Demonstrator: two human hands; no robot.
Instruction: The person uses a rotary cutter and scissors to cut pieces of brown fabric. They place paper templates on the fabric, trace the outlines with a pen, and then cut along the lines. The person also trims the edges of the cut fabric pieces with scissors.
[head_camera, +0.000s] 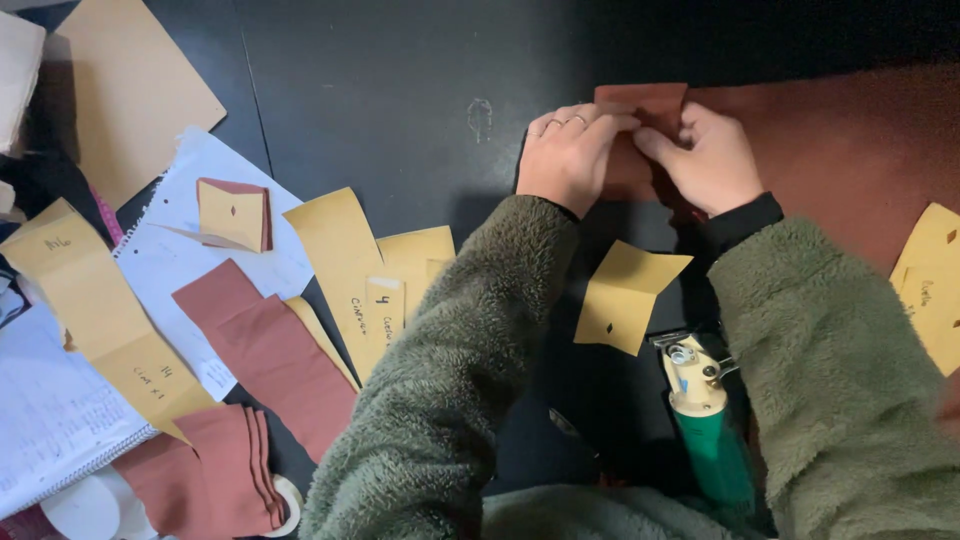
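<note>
**A:** What's closest to you?

**B:** Your own green fleece sleeves (440, 400), filling the lower part of the head view. Between them, near your right forearm, lies a hand tool (705, 415) with a green grip, a cream body and a metal head, resting on the dark table (400, 90).

**A:** And your hands?

**B:** Both are at the far side of the table, close together. Your left hand (570, 155) has its fingers curled down over a small rust-brown piece of material (640, 110), and your right hand (710, 160) pinches the same piece from the other side, thumb toward the left fingertips. The piece sits at the left edge of a large rust-brown sheet (850, 150) that spreads off to the right; I cannot tell whether it is a folded corner of that sheet or a loose piece.

**A:** What surrounds you?

**B:** A yellow paper pattern piece (625, 295) lies just below your wrists. To your left are more yellow pattern strips (345, 260), cut rust-brown pieces (270, 350), and white notebook pages (180, 250). Another yellow pattern (930, 285) lies at the right edge.
</note>
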